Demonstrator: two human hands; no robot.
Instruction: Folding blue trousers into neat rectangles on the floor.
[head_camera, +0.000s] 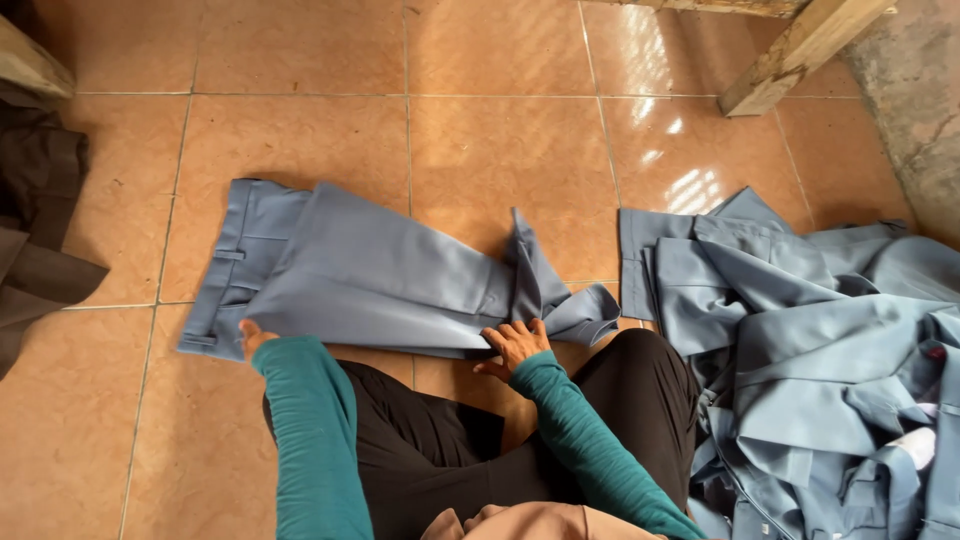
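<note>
Tile floor (500, 150): both hands (515, 345) on trousers' (370, 275) near edge, prob. pressing.

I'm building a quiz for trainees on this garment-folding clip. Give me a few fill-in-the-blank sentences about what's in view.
1. Both hands rest on grey-blue trousers spread flat on the ____ floor.
2. The left hand lies near the trousers' ____ end.
3. The pile of grey-blue garments lies beside the person's ____ knee, past the right hand.

Missing words: tiled; waistband; right
</note>
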